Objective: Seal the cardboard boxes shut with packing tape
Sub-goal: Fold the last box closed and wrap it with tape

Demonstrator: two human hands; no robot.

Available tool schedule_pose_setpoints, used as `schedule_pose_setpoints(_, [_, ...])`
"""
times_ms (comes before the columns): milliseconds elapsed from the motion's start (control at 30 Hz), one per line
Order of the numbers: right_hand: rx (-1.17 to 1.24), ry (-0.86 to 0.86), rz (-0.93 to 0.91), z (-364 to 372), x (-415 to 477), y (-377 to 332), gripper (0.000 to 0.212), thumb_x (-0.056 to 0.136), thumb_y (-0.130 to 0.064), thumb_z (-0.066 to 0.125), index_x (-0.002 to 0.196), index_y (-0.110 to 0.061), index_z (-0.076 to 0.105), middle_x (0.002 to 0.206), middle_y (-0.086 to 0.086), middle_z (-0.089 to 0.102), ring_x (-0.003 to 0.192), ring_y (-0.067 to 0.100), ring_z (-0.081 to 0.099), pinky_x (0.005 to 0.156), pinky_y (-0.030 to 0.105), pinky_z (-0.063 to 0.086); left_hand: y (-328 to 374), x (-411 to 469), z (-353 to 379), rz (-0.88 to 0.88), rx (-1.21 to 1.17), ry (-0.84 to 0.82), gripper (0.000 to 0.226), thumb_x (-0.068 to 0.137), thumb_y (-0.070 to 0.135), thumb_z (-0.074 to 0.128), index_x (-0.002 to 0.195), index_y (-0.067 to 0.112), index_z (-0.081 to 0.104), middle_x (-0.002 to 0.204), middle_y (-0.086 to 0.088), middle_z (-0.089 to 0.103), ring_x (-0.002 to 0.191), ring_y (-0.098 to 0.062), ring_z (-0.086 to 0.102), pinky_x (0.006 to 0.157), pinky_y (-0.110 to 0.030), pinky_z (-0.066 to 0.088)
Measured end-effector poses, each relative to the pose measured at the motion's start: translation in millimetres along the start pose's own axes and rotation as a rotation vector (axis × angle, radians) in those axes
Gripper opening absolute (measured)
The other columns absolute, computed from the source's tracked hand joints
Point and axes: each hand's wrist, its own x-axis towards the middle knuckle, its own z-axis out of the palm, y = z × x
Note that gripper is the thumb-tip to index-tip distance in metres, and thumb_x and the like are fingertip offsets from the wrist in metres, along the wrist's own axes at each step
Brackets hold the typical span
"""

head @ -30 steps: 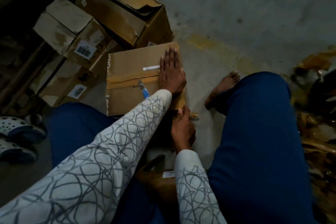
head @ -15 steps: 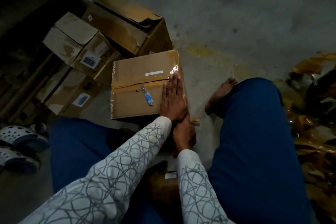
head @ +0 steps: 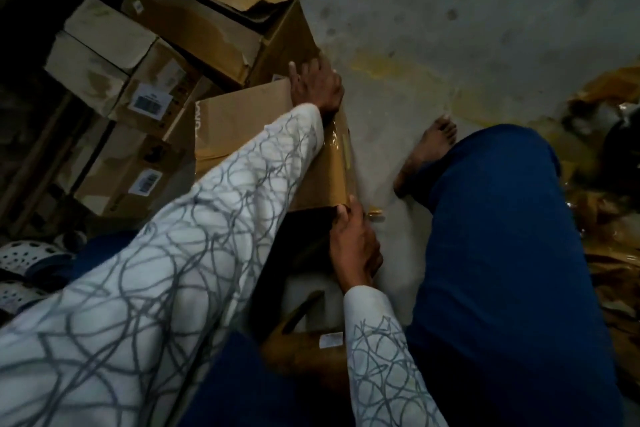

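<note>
Concrete floor (head: 450, 28) holds the box (head: 242, 121); my left hand (head: 317, 88) curls its fingers over the far-right corner, and my right hand (head: 356, 246) grips the near one. I'd rub the tape (head: 334, 149) down firmly between them.

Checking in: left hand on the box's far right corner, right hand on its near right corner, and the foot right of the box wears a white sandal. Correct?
One slip: the head view shows the foot bare. The white sandals lie at far left. The left hand and right hand are on the box corners as you said.
</note>
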Motion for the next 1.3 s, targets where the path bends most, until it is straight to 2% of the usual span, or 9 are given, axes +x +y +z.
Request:
schedule_pose_setpoints(100, [-0.007, -0.022, 0.026, -1, 2, -3, 0.043, 0.106, -0.046, 0.032, 0.148, -0.037, 0.038, 0.139, 0.007, 0.055, 0.128, 0.030, 0.050, 0.098, 0.042, 0.041, 0, 0, 1, 0.011, 0.024, 0.004, 0.053, 0.105, 0.035, 0.024, 0.149, 0.008, 0.034, 0.151, -0.016, 0.040, 0.146, -0.030, 0.028, 0.124, -0.052, 0.000])
schedule_pose_setpoints(267, [0.002, -0.011, 0.041, 1, -3, -2, 0.042, 0.105, -0.046, 0.035, 0.145, -0.037, 0.042, 0.138, 0.007, 0.056, 0.128, 0.030, 0.051, 0.100, 0.042, 0.042, -6, -61, 20, 0.113, -0.030, 0.055, 0.076, 0.102, 0.038, 0.031, 0.159, 0.006, -0.008, 0.167, -0.014, -0.014, 0.154, -0.029, -0.014, 0.121, -0.047, -0.013])
schedule_pose_setpoints(500, [0.103, -0.076, 0.075, -14, -8, 1, 0.039, 0.106, -0.039, 0.035, 0.135, -0.024, 0.055, 0.134, 0.013, 0.059, 0.119, 0.035, 0.056, 0.097, 0.039, 0.043, -1, -201, 37, 0.095, -0.129, -0.177, 0.094, 0.097, 0.041, 0.044, 0.155, 0.005, -0.019, 0.162, -0.013, -0.029, 0.149, -0.029, -0.029, 0.122, -0.052, -0.012])
schedule_pose_setpoints(633, [0.215, -0.047, -0.019, -8, -18, 9, 0.041, 0.108, -0.034, 0.032, 0.137, -0.018, 0.055, 0.135, 0.016, 0.059, 0.119, 0.034, 0.056, 0.096, 0.034, 0.040, -2, -267, 23, 0.173, -0.405, -0.093, 0.053, 0.102, 0.031, 0.044, 0.151, 0.011, 0.040, 0.160, -0.014, 0.032, 0.152, -0.028, 0.018, 0.124, -0.046, 0.004])
schedule_pose_setpoints(733, [0.138, -0.044, -0.027, -2, -24, 5, 0.054, 0.102, -0.038, 0.048, 0.150, -0.020, 0.034, 0.141, 0.018, 0.051, 0.128, 0.039, 0.049, 0.105, 0.043, 0.037, -12, -283, 8, -0.104, -0.591, 0.257, 0.027, 0.098, 0.031, 0.053, 0.118, 0.022, 0.069, 0.113, -0.005, 0.072, 0.106, -0.024, 0.064, 0.098, -0.037, 0.046])
schedule_pose_setpoints(833, [-0.017, 0.082, 0.061, -4, -40, 5, 0.086, 0.089, -0.042, 0.068, 0.155, -0.016, 0.019, 0.155, 0.018, 0.029, 0.141, 0.038, 0.028, 0.113, 0.050, 0.026, -38, -265, 0, -0.451, -0.822, 0.384, 0.023, 0.097, 0.029, 0.060, 0.108, 0.010, 0.068, 0.104, -0.012, 0.072, 0.095, -0.029, 0.067, 0.074, -0.027, 0.043])
schedule_pose_setpoints(933, [-0.025, 0.109, 0.093, -8, -56, 13, 0.083, 0.086, -0.037, 0.072, 0.151, -0.015, 0.025, 0.155, 0.016, 0.024, 0.142, 0.037, 0.021, 0.112, 0.051, 0.025, -66, -242, 1, -0.660, -0.913, 0.272, 0.045, 0.092, 0.045, 0.065, 0.115, 0.006, 0.059, 0.116, -0.017, 0.067, 0.107, -0.033, 0.063, 0.088, -0.034, 0.048])
schedule_pose_setpoints(1100, [0.039, -0.008, 0.142, -18, -58, 16, 0.060, 0.090, -0.041, 0.066, 0.140, -0.018, 0.044, 0.153, 0.015, 0.024, 0.142, 0.037, 0.021, 0.115, 0.053, 0.024, -85, -225, 12, -0.708, -0.828, 0.210, 0.063, 0.077, 0.071, 0.059, 0.098, 0.013, 0.072, 0.101, -0.010, 0.074, 0.091, -0.030, 0.070, 0.080, -0.039, 0.057])
schedule_pose_setpoints(1300, [0.083, 0.049, 0.096, -31, -55, 15, 0.048, 0.091, -0.039, 0.064, 0.135, -0.023, 0.052, 0.149, 0.013, 0.030, 0.140, 0.037, 0.027, 0.116, 0.050, 0.028, -81, -226, -8, -0.775, -0.919, 0.125, 0.046, 0.062, 0.045, 0.068, 0.096, 0.014, 0.075, 0.098, -0.008, 0.075, 0.085, -0.030, 0.072, 0.074, -0.040, 0.062])
